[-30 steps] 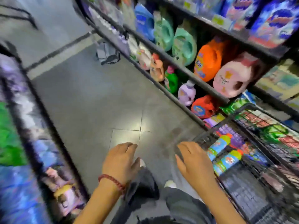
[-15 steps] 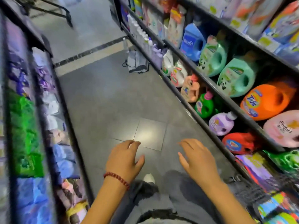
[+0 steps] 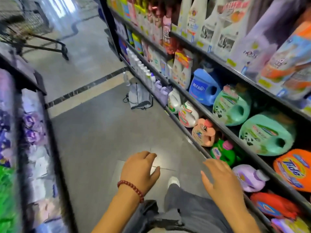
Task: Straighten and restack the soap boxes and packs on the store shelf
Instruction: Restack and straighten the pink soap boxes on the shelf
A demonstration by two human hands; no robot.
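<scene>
- The left hand (image 3: 139, 172) is held palm down over the floor (image 3: 94, 132). Its fingers are loosely bent and released, and nothing is grasped.
- The right hand (image 3: 220, 180) is held the same way near the lowest board of the right shelving (image 3: 218, 127). Its fingers are spread and slack, and nothing is grasped.
- One bracelet (image 3: 130, 187) of round, dark red beads is worn on the left wrist.
- Soft packs (image 3: 33, 132) in purple, white and green are stacked in the left shelving (image 3: 50, 132), a black frame. They are smeared by blur, so it cannot be told whether they are soap. Neither hand touches them.
- The right shelving is made of dark boards, and small price tags are fixed along the edges.
- Glossy moulded plastic jugs with cut-out handles are ranged on the lower boards.
  - Two are mint-green jugs (image 3: 231, 106), one of which is further right (image 3: 267, 133).
  - One is a blue jug (image 3: 203, 87) and one is an orange jug (image 3: 292, 169) marked Tide.
  - Two are white jugs (image 3: 174, 101), and one is a peach jug (image 3: 203, 133).
  - One is a red jug (image 3: 272, 206).
- One green bottle (image 3: 222, 152) with a pink cap and one rounded lilac bottle (image 3: 249, 178) are set on the bottom board.
- Tall white bottles (image 3: 223, 31) are lined on an upper board. Their number cannot be told.
- The floor is laid in smooth grey tiles and is crossed by one dark and one beige band.
- One grey fabric bag (image 3: 139, 98) with a black cord is set on the floor against the right shelving.
- One wire cart (image 3: 25, 32) is seen blurred at the upper left.
- Grey trousers (image 3: 193, 214) and one white shoe (image 3: 174, 181) are seen below the hands.
</scene>
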